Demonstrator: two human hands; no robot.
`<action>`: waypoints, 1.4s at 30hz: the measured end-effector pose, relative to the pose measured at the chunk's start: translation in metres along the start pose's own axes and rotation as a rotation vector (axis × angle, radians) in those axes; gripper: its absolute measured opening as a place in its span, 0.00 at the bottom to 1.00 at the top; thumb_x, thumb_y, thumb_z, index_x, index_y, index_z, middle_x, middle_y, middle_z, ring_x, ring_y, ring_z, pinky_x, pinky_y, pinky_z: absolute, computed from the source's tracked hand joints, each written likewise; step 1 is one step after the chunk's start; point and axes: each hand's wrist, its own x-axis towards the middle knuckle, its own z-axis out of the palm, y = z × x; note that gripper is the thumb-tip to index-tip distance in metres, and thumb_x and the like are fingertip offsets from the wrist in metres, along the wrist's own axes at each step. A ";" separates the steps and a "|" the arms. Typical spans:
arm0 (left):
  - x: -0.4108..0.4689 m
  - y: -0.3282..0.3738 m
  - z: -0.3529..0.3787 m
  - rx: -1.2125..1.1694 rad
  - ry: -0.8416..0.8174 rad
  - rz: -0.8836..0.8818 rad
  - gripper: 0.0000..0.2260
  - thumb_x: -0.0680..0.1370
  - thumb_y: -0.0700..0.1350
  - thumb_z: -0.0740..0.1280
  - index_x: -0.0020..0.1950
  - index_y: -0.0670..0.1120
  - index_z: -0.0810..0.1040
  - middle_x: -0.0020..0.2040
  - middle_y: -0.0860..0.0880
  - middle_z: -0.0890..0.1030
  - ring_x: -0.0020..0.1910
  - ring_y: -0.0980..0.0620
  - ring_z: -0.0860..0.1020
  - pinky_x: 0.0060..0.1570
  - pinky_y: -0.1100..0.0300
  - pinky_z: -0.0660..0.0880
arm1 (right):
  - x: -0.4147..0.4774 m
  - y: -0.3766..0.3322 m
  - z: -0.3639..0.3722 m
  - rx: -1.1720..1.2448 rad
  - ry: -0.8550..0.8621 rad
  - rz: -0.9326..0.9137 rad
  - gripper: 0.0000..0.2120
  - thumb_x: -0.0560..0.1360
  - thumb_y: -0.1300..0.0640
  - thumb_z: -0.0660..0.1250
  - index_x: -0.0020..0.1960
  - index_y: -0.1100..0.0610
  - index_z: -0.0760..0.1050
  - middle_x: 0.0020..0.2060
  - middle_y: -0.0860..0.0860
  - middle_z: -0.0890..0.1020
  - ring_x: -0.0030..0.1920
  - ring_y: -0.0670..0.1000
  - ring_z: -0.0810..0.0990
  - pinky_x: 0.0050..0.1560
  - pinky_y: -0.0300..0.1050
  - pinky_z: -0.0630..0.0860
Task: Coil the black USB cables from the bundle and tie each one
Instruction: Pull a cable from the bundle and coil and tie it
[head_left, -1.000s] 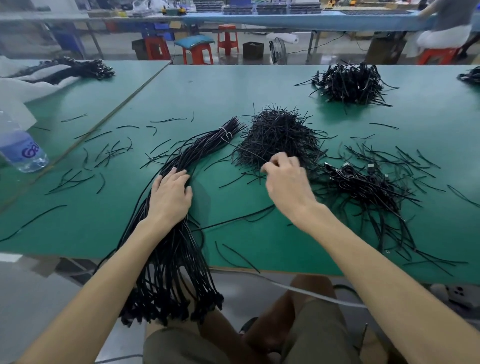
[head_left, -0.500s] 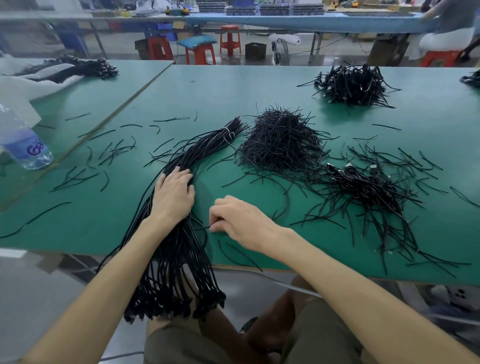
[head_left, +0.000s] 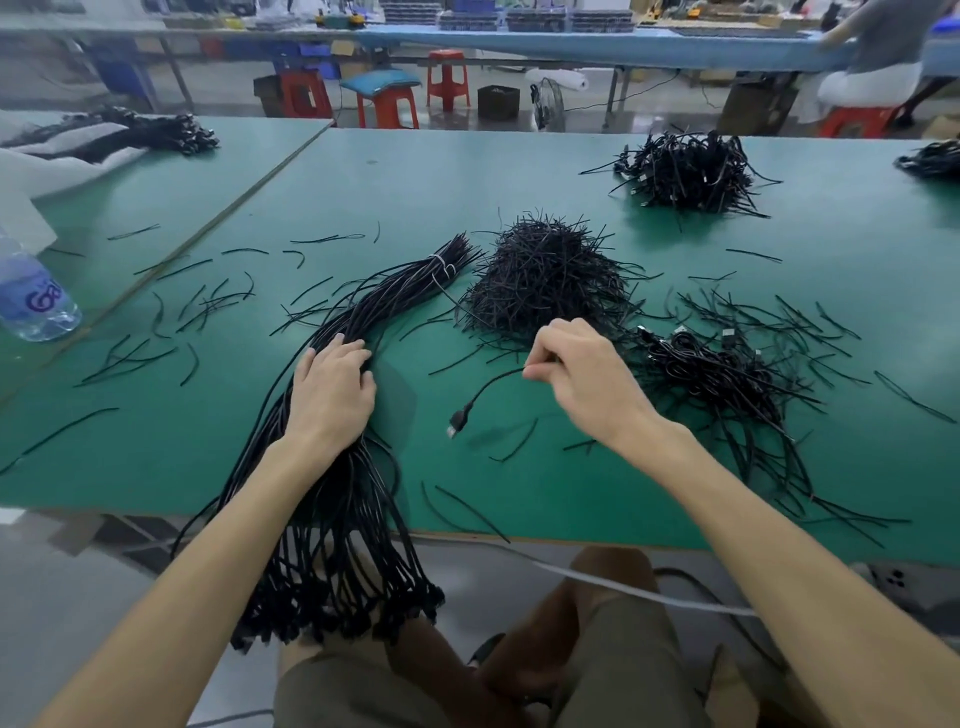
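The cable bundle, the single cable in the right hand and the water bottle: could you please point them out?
cable bundle (head_left: 397, 293), head view, strands near its white tie.
single cable (head_left: 458, 419), head view, its plug.
water bottle (head_left: 35, 300), head view, its label.

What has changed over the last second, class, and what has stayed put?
The right hand left the pile of ties, dipped toward the bundle, and now pinches one cable, drawn out to the right. The left hand stays pressed on the bundle.

Green tbl (head_left: 467, 182), red stools (head_left: 448, 78) behind, grey floor (head_left: 78, 597).
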 end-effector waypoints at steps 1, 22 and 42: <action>-0.001 0.001 -0.001 -0.005 0.019 0.004 0.17 0.85 0.42 0.60 0.73 0.42 0.75 0.76 0.46 0.71 0.80 0.49 0.60 0.81 0.49 0.46 | -0.002 0.001 0.005 0.031 -0.007 0.017 0.10 0.78 0.63 0.70 0.41 0.55 0.74 0.40 0.44 0.76 0.47 0.48 0.70 0.50 0.46 0.71; -0.022 0.075 -0.030 -1.624 -0.541 -0.340 0.36 0.84 0.66 0.50 0.49 0.40 0.88 0.53 0.40 0.86 0.49 0.46 0.86 0.48 0.54 0.82 | -0.005 -0.056 0.013 0.450 0.394 0.211 0.09 0.80 0.57 0.70 0.43 0.59 0.77 0.39 0.52 0.80 0.37 0.45 0.73 0.41 0.35 0.69; -0.029 0.087 -0.039 -2.181 -0.521 -0.383 0.20 0.87 0.53 0.55 0.56 0.41 0.82 0.48 0.51 0.85 0.43 0.54 0.84 0.45 0.59 0.82 | -0.055 -0.067 0.042 0.591 -0.109 0.219 0.11 0.82 0.50 0.66 0.44 0.55 0.77 0.28 0.48 0.78 0.27 0.42 0.71 0.34 0.37 0.69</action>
